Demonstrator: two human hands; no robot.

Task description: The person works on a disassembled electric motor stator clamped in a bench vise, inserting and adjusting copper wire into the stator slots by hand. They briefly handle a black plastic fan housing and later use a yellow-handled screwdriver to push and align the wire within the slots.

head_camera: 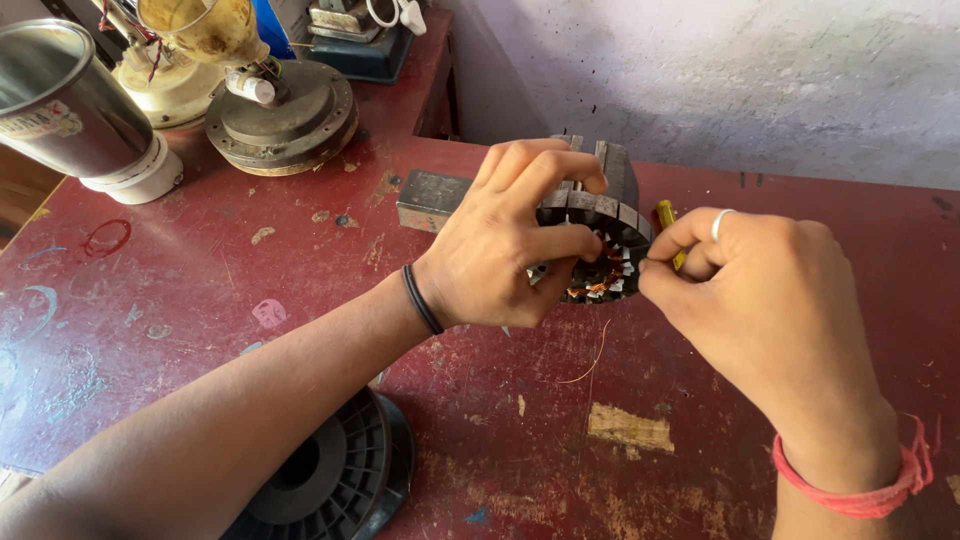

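Motor stator (605, 215) is what I see held up over the middle of the red counter (300, 290), toward its far edge. It is a dark grey ring of stacked steel plates with slots around the inside, and copper-coloured wire shows in the slots on the near face. My left hand (500, 240) wraps it from the left, fingers (560, 170) curled over the top rim and thumb pressed on the front, so those fingers are closed on the ring. My right hand (770, 290) comes in from the right with thumb and forefinger pinched together at the ring's right edge; what they pinch is too small to make out.

Much of the ring hides behind the left hand, and I cannot tell how far the winding runs around it. A yellow handle (666, 215) peeks out behind the right fingers, mostly covered. A grey metal block (430, 200) lies just behind the left hand.

Counting: one stator, one black plastic spool (340, 470) at the near edge, cut off by the frame, one steel jar (70, 100) at the far left corner, one round motor housing (285, 120) beside it, and one thin loose strand of wire (590, 365) on the counter below the hands.
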